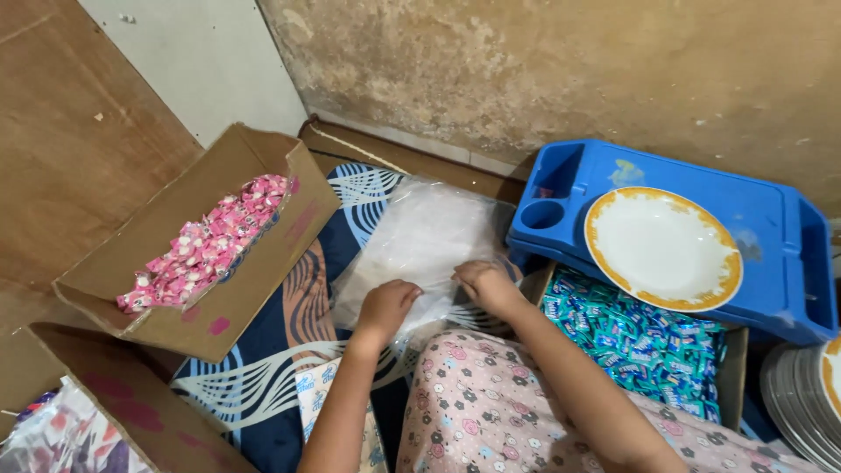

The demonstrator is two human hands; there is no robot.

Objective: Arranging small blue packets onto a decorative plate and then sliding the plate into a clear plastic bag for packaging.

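We see both hands down on a clear plastic bag (420,241) lying flat on the patterned dark-blue mat (289,324) on the floor. We use the bag as the landmark.

Left hand (385,307): at the bag's near edge, fingers curled and pressed together onto the plastic. We can't tell if it pinches the film or just presses it.

Right hand (484,282): at the bag's near right corner, fingers bunched, touching the plastic. We can't tell its grip either.

Left of the bag: an open cardboard box (210,241), tilted, holding pink wrapped candies (210,245). It sits just beside the bag and is not touching it.

Near left of the bag, at the frame corner: a second cardboard box (114,394), contents only partly visible.

Right of the bag: a blue plastic tray (771,236), its left corner about at the bag's right edge. A white plate with a yellow rim (663,248) rests on the tray.

Below the tray, right of the bag: a box of blue-green wrapped candies (639,337), just beside the right hand.

Far right of the bag, at the frame edge: a stack of plates (802,403).

Near side of the bag: the person's knee in pink floral fabric (491,403).
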